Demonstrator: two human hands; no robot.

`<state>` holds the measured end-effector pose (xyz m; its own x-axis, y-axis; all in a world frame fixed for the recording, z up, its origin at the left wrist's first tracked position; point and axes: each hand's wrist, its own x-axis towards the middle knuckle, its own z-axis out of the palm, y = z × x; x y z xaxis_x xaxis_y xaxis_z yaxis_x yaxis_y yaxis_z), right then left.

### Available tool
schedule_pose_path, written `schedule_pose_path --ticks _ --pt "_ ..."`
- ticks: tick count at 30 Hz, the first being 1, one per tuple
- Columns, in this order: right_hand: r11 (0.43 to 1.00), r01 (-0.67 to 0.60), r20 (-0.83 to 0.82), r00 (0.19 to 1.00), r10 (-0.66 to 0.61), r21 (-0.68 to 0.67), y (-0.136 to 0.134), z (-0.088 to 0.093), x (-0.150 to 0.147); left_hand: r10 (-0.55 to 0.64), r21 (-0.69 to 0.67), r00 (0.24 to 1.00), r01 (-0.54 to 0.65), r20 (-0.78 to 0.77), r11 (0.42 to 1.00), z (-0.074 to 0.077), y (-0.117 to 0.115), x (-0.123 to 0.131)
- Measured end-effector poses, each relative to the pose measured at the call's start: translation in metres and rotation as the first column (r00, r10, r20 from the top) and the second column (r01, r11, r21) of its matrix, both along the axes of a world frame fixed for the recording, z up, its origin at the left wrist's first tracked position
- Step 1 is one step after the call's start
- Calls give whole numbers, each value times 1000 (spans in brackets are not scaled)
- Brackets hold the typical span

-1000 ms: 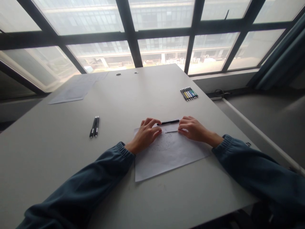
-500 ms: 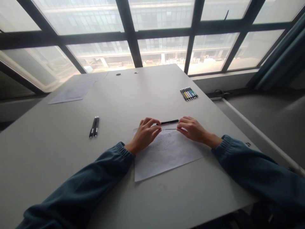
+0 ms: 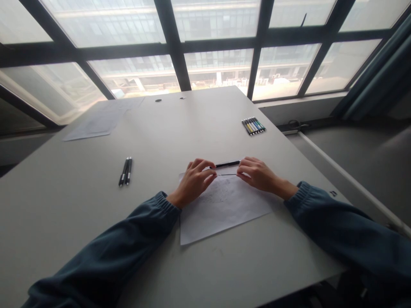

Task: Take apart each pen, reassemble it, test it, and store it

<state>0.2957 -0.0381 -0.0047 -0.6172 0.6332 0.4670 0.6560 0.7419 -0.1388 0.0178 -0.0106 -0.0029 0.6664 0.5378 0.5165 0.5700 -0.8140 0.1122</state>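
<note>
Head view: you're at a white table [image 3: 188,128], running from your near edge to the far windows [image 3: 221,66], dark frames, hazy bldg outside. Blue-grey curtain [image 3: 366,85] far R; grey floor R of table w/ a pale bar [image 3: 349,179] along it. Round dark hole [image 3: 158,101] in tabletop near far edge, smaller fitting [image 3: 182,98] just R of it.

Loose sheets [image 3: 96,119] far L, overlapping. Pair of black pens [image 3: 125,172] on L side, lying side by side, approx. parallel. Far R: row of pens [image 3: 254,126] w/ yellow, white, blue & green barrels, packed flat together; can't tell if a clear case holds them.

Near centre: white paper [image 3: 224,218], slightly askew, faint grey drawing on upper part. Black pen [image 3: 227,164] lies crosswise at paper's far edge, between your hands; L end partly behind fingers.

Thin dark rod [image 3: 227,174] spans the gap btwn your fingertips, over far part of paper, nearer you than black pen. R hand [image 3: 258,174]: thumb + fingertips pinching rod's R end. L hand [image 3: 195,177]: thumb & forefinger drawn together at rod's light L tip; can't tell if they grip it. Both wrists in dk blue cuffed sleeves [image 3: 105,252].
</note>
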Motion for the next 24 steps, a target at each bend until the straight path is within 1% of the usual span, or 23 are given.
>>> schedule_pose_path --ticks 7,12,18,24 --pt "998 13 5 1000 -14 66 -6 5 -10 -16 -20 1000 16 17 1000 3 -3 3" --pt "998 12 -23 1000 -11 59 -4 1 -19 -38 -19 998 39 57 999 2 -3 3" --pt "998 -17 -40 999 19 55 4 -1 -25 -25 -24 994 27 107 999 0 -2 3" --pt "999 -3 -66 998 7 47 5 -2 -28 -14 -39 982 21 187 999 0 -1 4"
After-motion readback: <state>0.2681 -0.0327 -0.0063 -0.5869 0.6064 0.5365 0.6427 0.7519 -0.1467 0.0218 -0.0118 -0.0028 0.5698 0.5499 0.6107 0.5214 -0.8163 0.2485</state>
